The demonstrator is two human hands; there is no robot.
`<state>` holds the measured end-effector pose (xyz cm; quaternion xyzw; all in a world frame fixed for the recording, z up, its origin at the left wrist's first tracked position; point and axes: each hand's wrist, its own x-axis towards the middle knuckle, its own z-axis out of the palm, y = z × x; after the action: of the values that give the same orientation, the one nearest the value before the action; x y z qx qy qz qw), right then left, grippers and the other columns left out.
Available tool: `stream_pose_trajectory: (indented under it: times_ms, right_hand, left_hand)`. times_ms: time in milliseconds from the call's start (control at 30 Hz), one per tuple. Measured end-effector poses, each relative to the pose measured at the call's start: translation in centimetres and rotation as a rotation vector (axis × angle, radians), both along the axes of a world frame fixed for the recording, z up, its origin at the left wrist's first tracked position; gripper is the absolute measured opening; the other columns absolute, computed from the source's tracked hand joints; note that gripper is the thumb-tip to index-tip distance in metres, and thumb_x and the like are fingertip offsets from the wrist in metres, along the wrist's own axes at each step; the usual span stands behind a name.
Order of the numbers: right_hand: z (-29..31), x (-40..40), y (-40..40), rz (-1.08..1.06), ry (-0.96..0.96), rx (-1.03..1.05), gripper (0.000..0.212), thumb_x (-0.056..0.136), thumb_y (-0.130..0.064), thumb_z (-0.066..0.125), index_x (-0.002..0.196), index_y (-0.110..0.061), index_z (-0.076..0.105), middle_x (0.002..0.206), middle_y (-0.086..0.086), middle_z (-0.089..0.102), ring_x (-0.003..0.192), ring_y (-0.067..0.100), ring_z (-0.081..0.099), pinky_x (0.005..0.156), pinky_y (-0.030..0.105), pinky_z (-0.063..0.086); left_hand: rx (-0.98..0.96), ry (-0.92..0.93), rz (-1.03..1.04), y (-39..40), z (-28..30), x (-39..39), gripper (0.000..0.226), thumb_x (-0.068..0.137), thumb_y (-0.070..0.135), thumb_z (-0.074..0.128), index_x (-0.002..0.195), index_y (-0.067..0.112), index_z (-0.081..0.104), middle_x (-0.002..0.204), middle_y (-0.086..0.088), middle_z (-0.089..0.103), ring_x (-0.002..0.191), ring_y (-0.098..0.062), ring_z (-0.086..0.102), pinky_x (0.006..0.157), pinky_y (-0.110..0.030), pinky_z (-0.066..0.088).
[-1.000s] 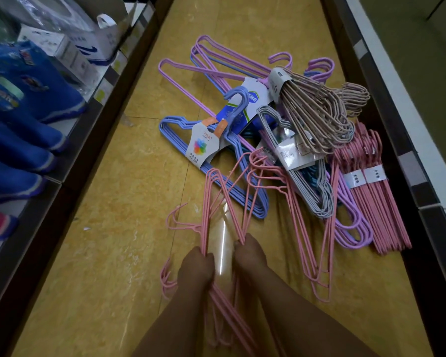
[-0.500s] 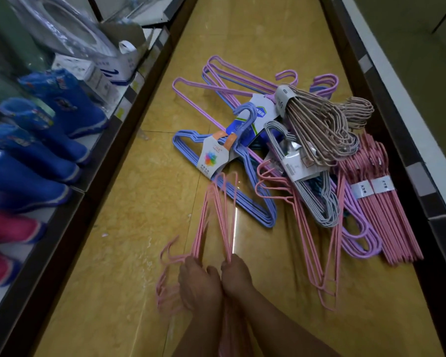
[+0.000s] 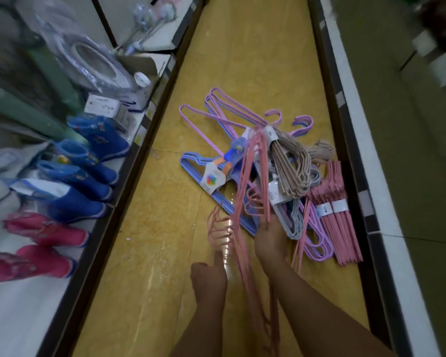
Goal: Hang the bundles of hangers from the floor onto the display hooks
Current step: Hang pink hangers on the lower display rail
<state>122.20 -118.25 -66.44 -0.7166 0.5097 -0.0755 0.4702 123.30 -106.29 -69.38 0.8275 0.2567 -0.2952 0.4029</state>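
My right hand [image 3: 268, 239] is shut on a loose pink hanger bundle [image 3: 245, 191], lifted off the yellow floor [image 3: 144, 253] and standing tilted, its hooks [image 3: 219, 229] curling out to the left. My left hand [image 3: 208, 278] sits just left of the bundle with fingers curled and thumb raised; whether it grips a wire is unclear. Behind on the floor lies the pile: a blue labelled bundle [image 3: 211, 180], purple hangers [image 3: 216, 115], a beige bundle [image 3: 291, 171], grey hangers [image 3: 294, 222], and a pink banded bundle [image 3: 332, 210].
A low shelf on the left holds blue boots [image 3: 88, 161], pink boots [image 3: 44, 234], small boxes [image 3: 106, 109] and a plastic-wrapped roll [image 3: 88, 60]. A dark-edged shelf base [image 3: 355, 176] lines the right side of the narrow aisle. No display hooks are in view.
The pink bundle has been raised from the floor and now stands over the pile. My hands have parted, the right higher on the wires, the left lower. The view has pulled back.
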Motion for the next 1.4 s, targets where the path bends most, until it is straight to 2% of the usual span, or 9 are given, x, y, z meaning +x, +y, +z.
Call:
stream_pose_trajectory:
  times_ms: [100,333,467,567,733,867,1033,1167,1400]
  right_hand:
    - [6.4,0.2,0.1,-0.161,-0.143,0.182,0.019,0.100,-0.012,0.042,0.090,-0.011,0.057,0.072,0.005,0.050,0.066,0.024,0.047,0.060,0.028,0.033]
    - [22.7,0.3,0.2,-0.215,-0.220,0.578,0.021,0.100,-0.007,0.037,0.084,-0.006,0.050,0.059,0.009,0.032,0.030,0.007,0.021,0.034,0.015,0.021]
    - [29.4,0.6,1.1,0.044,0.056,0.337,0.040,0.097,-0.020,0.049,0.131,-0.003,0.039,0.112,0.025,0.057,0.079,0.032,0.064,0.065,0.043,0.054]
    - [35.1,0.7,1.9,0.291,0.256,-0.076,0.062,0.090,-0.033,0.054,0.143,-0.011,0.031,0.139,0.014,0.047,0.123,0.034,0.049,0.095,0.040,0.044]
    - [46.0,1.5,5.4,0.409,-0.030,0.384,0.020,0.079,-0.015,0.051,0.097,-0.008,0.059,0.083,0.010,0.059,0.070,0.018,0.056,0.057,0.017,0.044]
    - [49.3,2.0,7.1,0.333,-0.037,0.428,0.030,0.079,-0.003,0.059,0.109,-0.002,0.058,0.092,0.019,0.063,0.075,0.026,0.059,0.057,0.024,0.045]
    - [53.0,2.0,8.0,0.339,0.003,0.396,0.017,0.092,0.006,0.042,0.083,-0.004,0.051,0.068,0.013,0.052,0.055,0.021,0.050,0.035,0.019,0.040]
    - [55.7,1.8,10.6,0.456,0.024,0.393,0.014,0.090,0.004,0.044,0.087,0.000,0.057,0.060,0.013,0.049,0.042,0.018,0.042,0.038,0.019,0.031]
    - [58.8,2.8,14.9,0.922,0.109,0.265,0.023,0.080,0.004,0.061,0.073,-0.013,0.047,0.057,0.007,0.034,0.044,0.013,0.027,0.043,0.022,0.024]
  left_hand:
    - [-0.221,0.207,-0.100,-0.6,6.7,-0.1,0.077,0.084,0.063,0.054,0.120,-0.005,0.057,0.124,-0.022,0.060,0.110,-0.033,0.058,0.093,-0.035,0.045]
    - [-0.620,0.192,0.109,-0.5,24.3,1.3,0.015,0.093,0.014,0.060,0.089,0.000,0.058,0.063,-0.008,0.062,0.041,-0.010,0.055,0.042,-0.020,0.035]
    - [-0.510,0.055,0.144,0.3,32.0,1.2,0.031,0.095,0.020,0.056,0.068,0.008,0.046,0.043,-0.001,0.040,0.028,-0.010,0.031,0.040,-0.018,0.026]
    - [-0.418,-0.127,0.047,0.3,37.6,1.4,0.030,0.087,0.026,0.058,0.064,0.011,0.047,0.056,-0.005,0.043,0.048,-0.019,0.043,0.053,-0.031,0.035]
    - [-0.279,-0.335,-0.237,0.7,45.7,0.5,0.015,0.088,0.021,0.055,0.099,0.011,0.057,0.093,-0.009,0.066,0.090,-0.028,0.064,0.071,-0.038,0.050]
    - [-0.326,-0.303,-0.467,2.5,49.9,-0.9,0.037,0.091,0.023,0.048,0.127,0.020,0.044,0.112,-0.005,0.064,0.099,-0.019,0.063,0.078,-0.031,0.053]
    - [-0.395,-0.259,-0.769,7.5,54.5,1.0,0.021,0.072,0.045,0.058,0.088,0.033,0.064,0.081,0.009,0.066,0.076,-0.004,0.058,0.075,-0.023,0.046]
    - [-0.219,-0.440,-0.528,11.1,57.4,3.8,0.029,0.086,0.017,0.060,0.058,0.022,0.057,0.069,-0.003,0.064,0.074,-0.019,0.058,0.067,-0.027,0.043]
    - [-0.605,-0.407,-0.037,14.9,61.9,4.3,0.040,0.077,0.014,0.066,0.116,0.010,0.061,0.090,-0.006,0.070,0.072,-0.016,0.067,0.066,-0.028,0.058]
